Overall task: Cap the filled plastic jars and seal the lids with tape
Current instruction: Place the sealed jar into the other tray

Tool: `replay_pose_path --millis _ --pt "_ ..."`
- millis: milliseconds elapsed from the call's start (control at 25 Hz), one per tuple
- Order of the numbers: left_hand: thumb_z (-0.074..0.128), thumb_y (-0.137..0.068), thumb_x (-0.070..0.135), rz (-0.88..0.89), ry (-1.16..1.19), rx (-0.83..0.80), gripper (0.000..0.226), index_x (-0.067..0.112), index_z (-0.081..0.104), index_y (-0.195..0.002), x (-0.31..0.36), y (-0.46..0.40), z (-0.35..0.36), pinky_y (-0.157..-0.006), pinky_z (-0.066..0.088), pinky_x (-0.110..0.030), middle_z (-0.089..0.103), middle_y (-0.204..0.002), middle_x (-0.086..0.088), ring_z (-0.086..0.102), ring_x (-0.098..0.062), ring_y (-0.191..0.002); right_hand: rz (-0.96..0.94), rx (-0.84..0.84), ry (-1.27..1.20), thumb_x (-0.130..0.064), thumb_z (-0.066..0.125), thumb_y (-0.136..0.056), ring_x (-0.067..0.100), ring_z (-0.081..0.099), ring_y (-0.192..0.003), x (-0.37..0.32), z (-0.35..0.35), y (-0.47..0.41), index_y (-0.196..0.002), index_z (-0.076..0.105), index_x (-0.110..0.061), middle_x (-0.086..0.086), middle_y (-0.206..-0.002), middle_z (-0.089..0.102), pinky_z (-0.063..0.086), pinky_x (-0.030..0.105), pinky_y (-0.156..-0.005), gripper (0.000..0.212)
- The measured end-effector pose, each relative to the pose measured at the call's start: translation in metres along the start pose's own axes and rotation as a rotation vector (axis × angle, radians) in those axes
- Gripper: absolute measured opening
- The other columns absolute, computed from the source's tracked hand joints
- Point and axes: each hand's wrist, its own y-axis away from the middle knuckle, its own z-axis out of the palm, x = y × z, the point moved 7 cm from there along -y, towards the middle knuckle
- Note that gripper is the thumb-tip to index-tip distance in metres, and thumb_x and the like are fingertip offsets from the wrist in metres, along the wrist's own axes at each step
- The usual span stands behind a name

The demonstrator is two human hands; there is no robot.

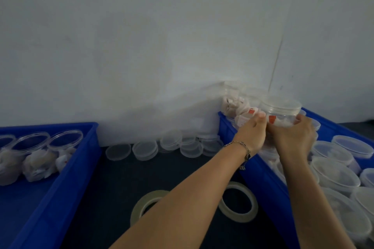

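In the head view, a clear round plastic jar with a transparent lid (280,114) is held upright above the far end of the blue plastic crate on the right (261,172). It is gripped from both sides: the left hand (252,133), with a chain bracelet (241,147) at the wrist, has its fingers curled round the jar's left wall, and the right hand (293,137) is wrapped round its right wall. More capped jars (336,170) are packed in that crate. Two rolls of clear tape (238,201) are seen on the dark surface between the crates, loose lids (144,149) lie by the wall, and filled jars (36,153) stand in the left blue crate (66,180).
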Motion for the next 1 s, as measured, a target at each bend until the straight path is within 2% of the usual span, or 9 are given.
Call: replay_pose_path --millis 240,360,480,560,600,680,800,880,1000 --pt "0.018 -0.099 0.051 0.048 -0.073 -0.005 0.058 0.029 0.006 -0.151 -0.018 -0.029 0.018 -0.110 0.024 -0.042 0.024 -0.155 -0.002 0.030 -0.025 -0.139 0.009 -0.011 -0.040 -0.027 0.072 -0.080 0.032 0.052 -0.115 0.019 0.022 -0.021 -0.138 0.038 -0.012 0.016 -0.135 0.047 0.046 0.040 -0.088 0.069" --pt "0.019 -0.101 0.046 0.073 -0.044 -0.021 0.056 0.028 0.001 -0.152 -0.020 -0.028 0.014 -0.112 0.019 -0.037 0.014 -0.158 0.001 0.021 -0.021 -0.142 0.026 -0.095 -0.048 -0.028 0.074 -0.079 0.032 0.042 -0.127 0.018 0.031 -0.019 -0.144 0.028 -0.014 0.014 -0.146 0.033 0.041 0.042 -0.098 0.082" --pt "0.018 -0.102 0.044 0.063 -0.078 -0.032 0.056 0.019 0.010 -0.151 -0.020 -0.012 -0.002 -0.109 0.019 -0.029 0.014 -0.158 -0.005 0.022 -0.020 -0.141 0.002 -0.081 -0.035 -0.025 0.074 -0.078 0.031 0.028 -0.137 0.003 0.026 0.002 -0.149 0.015 -0.018 0.014 -0.152 0.020 0.031 0.045 -0.111 0.093" --pt "0.018 -0.101 0.046 0.069 -0.097 0.003 0.056 0.014 0.026 -0.147 -0.022 0.010 -0.028 -0.108 0.021 -0.026 0.026 -0.154 -0.007 0.029 -0.017 -0.138 -0.169 0.067 -0.130 -0.014 0.068 -0.081 0.023 0.035 -0.132 -0.024 0.016 0.035 -0.146 0.024 -0.014 0.012 -0.147 0.031 0.031 0.032 -0.108 0.078" --pt "0.019 -0.101 0.047 0.079 -0.065 0.036 0.055 0.016 0.034 -0.144 -0.024 0.023 -0.044 -0.110 0.023 -0.027 0.035 -0.149 -0.006 0.034 -0.009 -0.135 -0.257 0.122 -0.205 -0.010 0.065 -0.083 0.020 0.041 -0.126 -0.039 0.014 0.056 -0.143 0.032 -0.011 0.013 -0.141 0.040 0.034 0.027 -0.104 0.068" --pt "0.024 -0.100 0.048 0.099 0.032 0.146 0.042 0.027 0.055 -0.118 -0.035 0.057 -0.085 -0.103 0.037 -0.033 0.056 -0.123 0.000 0.050 0.006 -0.112 -0.361 0.057 -0.305 -0.005 0.061 -0.086 0.023 0.049 -0.116 -0.066 0.027 0.102 -0.134 0.043 -0.004 0.014 -0.128 0.051 0.038 0.026 -0.098 0.051" --pt "0.035 -0.100 0.041 0.080 0.046 0.461 0.025 0.032 0.053 -0.086 -0.058 0.121 -0.166 -0.096 0.043 -0.044 0.054 -0.099 0.002 0.053 -0.012 -0.094 -0.363 -0.246 -0.320 -0.002 0.058 -0.088 0.025 0.051 -0.115 -0.100 0.074 0.175 -0.130 0.046 -0.002 0.012 -0.121 0.055 0.039 0.036 -0.101 0.043" --pt "0.043 -0.099 0.032 0.018 0.005 0.703 0.018 0.025 0.057 -0.090 -0.074 0.170 -0.226 -0.093 0.047 -0.044 0.060 -0.095 -0.001 0.058 -0.018 -0.093 -0.391 -0.410 -0.350 -0.002 0.056 -0.088 0.019 0.051 -0.111 -0.123 0.099 0.228 -0.129 0.047 -0.005 0.007 -0.118 0.057 0.039 0.029 -0.096 0.041" --pt "0.049 -0.096 0.020 -0.083 -0.098 0.896 0.014 0.022 0.061 -0.089 -0.094 0.247 -0.307 -0.080 0.049 -0.025 0.065 -0.096 -0.002 0.060 -0.013 -0.087 -0.424 -0.623 -0.397 -0.005 0.056 -0.089 0.007 0.049 -0.099 -0.159 0.129 0.307 -0.126 0.049 -0.011 -0.004 -0.109 0.056 0.032 0.014 -0.082 0.038"
